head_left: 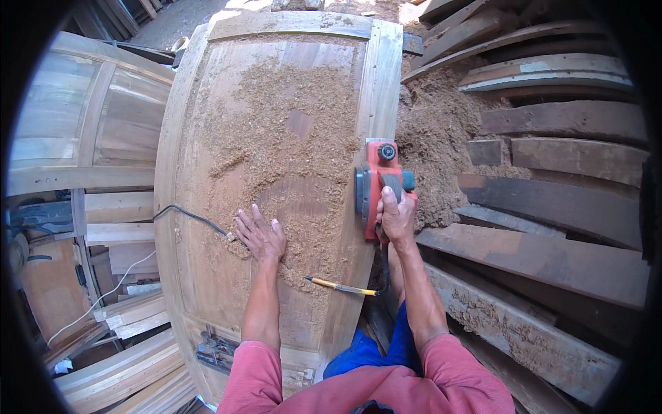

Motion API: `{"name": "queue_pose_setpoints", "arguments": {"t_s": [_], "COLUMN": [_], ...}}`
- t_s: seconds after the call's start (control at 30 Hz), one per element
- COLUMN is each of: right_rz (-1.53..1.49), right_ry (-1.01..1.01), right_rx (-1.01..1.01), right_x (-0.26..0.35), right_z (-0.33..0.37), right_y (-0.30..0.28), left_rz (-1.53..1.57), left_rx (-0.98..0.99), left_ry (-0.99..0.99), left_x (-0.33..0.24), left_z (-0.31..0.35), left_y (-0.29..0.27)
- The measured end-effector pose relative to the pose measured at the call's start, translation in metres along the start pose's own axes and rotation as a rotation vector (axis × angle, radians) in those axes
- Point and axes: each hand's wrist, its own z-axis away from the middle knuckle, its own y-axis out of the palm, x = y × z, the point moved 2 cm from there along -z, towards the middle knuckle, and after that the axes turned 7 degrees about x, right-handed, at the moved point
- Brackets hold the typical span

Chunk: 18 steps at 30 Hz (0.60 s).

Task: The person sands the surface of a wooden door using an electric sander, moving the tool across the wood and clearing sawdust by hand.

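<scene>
My right hand (396,215) is wrapped round the handle of a red electric planer (376,162), which rests on the right-hand stile (380,90) of a wooden panel door. My left hand (263,237) lies with fingers spread on the door's shavings-covered panel (296,195), beside and partly over a dark power cord (196,217). To the right of that hand is a slim yellow piece (341,286) with dark ends, in line with the cord; whether it is part of it I cannot tell. From there a black lead rises to the planer.
Wood shavings (276,96) cover much of the door and heap beside it (434,145). Rough boards (552,262) are stacked along the right. Another panel door (89,110) and sawn planks (131,372) are at left. A dark metal clamp-like tool (217,350) lies near the door's lower left.
</scene>
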Motion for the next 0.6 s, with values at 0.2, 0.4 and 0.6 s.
{"name": "queue_pose_setpoints", "arguments": {"t_s": [0.2,0.4,0.6], "right_rz": [0.014,0.019,0.032], "right_ry": [-0.054,-0.079,-0.11], "right_rx": [-0.03,-0.045,-0.075], "right_x": [0.019,0.026,0.038], "right_z": [-0.032,-0.065,-0.1], "right_y": [0.001,-0.001,-0.004], "left_rz": [0.001,-0.008,-0.019], "left_rx": [0.021,0.011,0.033], "left_ry": [-0.012,-0.004,-0.019], "left_x": [-0.001,-0.002,-0.003], "left_z": [0.0,0.0,0.001], "left_y": [-0.002,-0.006,-0.008]}}
